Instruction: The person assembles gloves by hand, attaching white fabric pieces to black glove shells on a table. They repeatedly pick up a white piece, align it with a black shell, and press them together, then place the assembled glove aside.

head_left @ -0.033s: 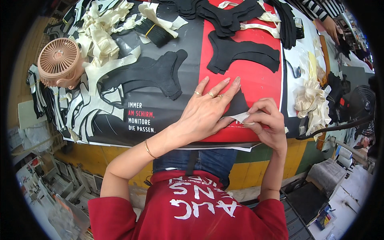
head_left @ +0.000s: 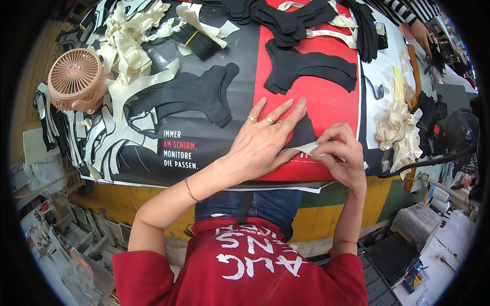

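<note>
Left hand (head_left: 265, 136) spread over black fabric piece (head_left: 305, 131); right hand (head_left: 343, 155) pinching pale flap (head_left: 306, 148); peach fan (head_left: 76, 79) at left.

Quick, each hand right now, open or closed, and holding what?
Left hand: open, fingers spread, lying partly over a black fabric piece.
Right hand: closed, pinching the white flap at that piece's edge.

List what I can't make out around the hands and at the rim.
Head view: part of the black fabric piece, covered by the left hand.
Head view: the pinched end of the white strip, hidden by the right hand.
Head view: whoever wears the striped sleeve, mostly cut off by the rim.
</note>
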### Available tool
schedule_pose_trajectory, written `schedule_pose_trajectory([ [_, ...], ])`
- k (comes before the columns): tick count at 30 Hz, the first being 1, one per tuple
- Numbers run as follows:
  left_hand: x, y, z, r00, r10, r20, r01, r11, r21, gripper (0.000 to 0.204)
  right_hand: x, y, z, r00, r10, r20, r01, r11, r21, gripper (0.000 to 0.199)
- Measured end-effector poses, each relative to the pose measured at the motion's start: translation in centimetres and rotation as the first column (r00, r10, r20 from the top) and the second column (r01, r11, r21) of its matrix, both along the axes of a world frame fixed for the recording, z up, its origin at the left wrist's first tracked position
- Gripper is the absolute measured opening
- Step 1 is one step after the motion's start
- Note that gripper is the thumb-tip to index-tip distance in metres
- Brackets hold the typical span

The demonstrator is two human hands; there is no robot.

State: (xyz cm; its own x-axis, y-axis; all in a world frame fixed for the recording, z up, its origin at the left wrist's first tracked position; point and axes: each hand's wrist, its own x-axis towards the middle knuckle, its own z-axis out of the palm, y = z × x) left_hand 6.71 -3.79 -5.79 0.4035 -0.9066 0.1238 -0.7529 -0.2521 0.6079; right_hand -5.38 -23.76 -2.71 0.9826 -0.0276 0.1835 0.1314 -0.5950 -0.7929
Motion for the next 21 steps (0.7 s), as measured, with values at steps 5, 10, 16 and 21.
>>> schedule_pose_trajectory([
  [5, -0.1, -0.1, -0.1, 1.0, 0.022, -0.013, -0.022, 0.998, -0.056, 0.106, 1.8, -0.2, -0.8, 0.994, -0.096, -0.05, 0.093, 0.994, -0.053, 0.013],
  [10, -0.1, -0.1, -0.1, 0.999, 0.032, -0.039, -0.035, 0.997, -0.073, 0.108, 3.5, -0.1, -1.4, 0.992, -0.103, -0.078, 0.093, 0.988, -0.127, 0.013],
  [16, 0.0, 0.0, -0.1, 0.997, 0.023, -0.078, -0.031, 0.995, -0.099, 0.104, 3.5, 0.1, -1.5, 0.99, -0.121, -0.065, 0.11, 0.982, -0.153, 0.015],
  [21, -0.1, 0.0, -0.1, 0.997, 0.024, -0.075, -0.031, 0.994, -0.101, 0.105, 3.6, 0.2, -1.6, 0.991, -0.121, -0.058, 0.109, 0.979, -0.173, 0.015],
])
